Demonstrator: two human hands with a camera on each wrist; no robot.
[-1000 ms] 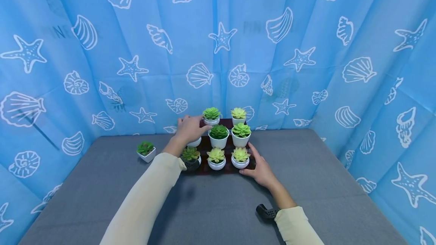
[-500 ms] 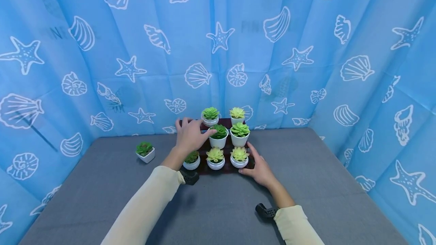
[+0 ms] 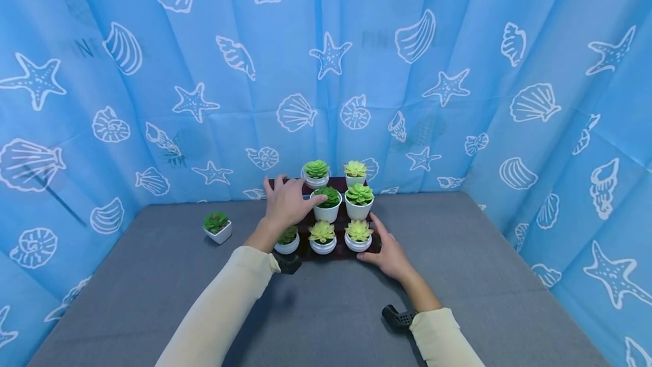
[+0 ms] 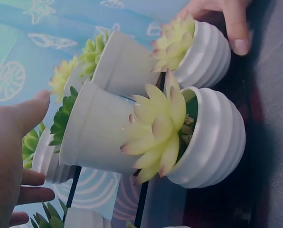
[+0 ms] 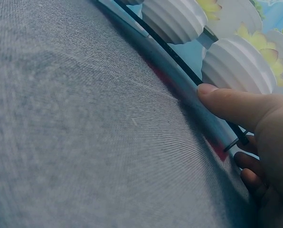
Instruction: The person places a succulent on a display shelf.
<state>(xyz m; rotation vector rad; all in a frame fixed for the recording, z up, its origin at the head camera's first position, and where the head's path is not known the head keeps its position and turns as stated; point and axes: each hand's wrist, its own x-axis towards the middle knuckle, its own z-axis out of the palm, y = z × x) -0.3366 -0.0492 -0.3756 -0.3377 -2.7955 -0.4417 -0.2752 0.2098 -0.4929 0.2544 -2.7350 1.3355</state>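
Observation:
A dark red tiered stand [image 3: 337, 184] holds several potted succulents in white pots. My left hand [image 3: 286, 203] hovers over its left side, thumb near the dark green succulent [image 3: 326, 212] on the middle tier. In the left wrist view the fingers [image 4: 34, 194] are loose and apart, holding nothing. My right hand [image 3: 389, 256] grips the stand's front right end. The right wrist view shows that thumb [image 5: 227, 99] on the dark front edge, with the other fingers curled behind. Beside this hand sits a yellow-green succulent [image 3: 359, 235] in a ribbed pot.
A small green succulent in a square white pot [image 3: 218, 227] stands apart, left of the stand, on the grey cloth [image 3: 326, 310]. A blue curtain [image 3: 326, 123] with shell prints hangs close behind the stand.
My left hand has drawn slightly towards me and down from the top tier, its thumb moving right over the dark green succulent. The right hand keeps its place on the stand.

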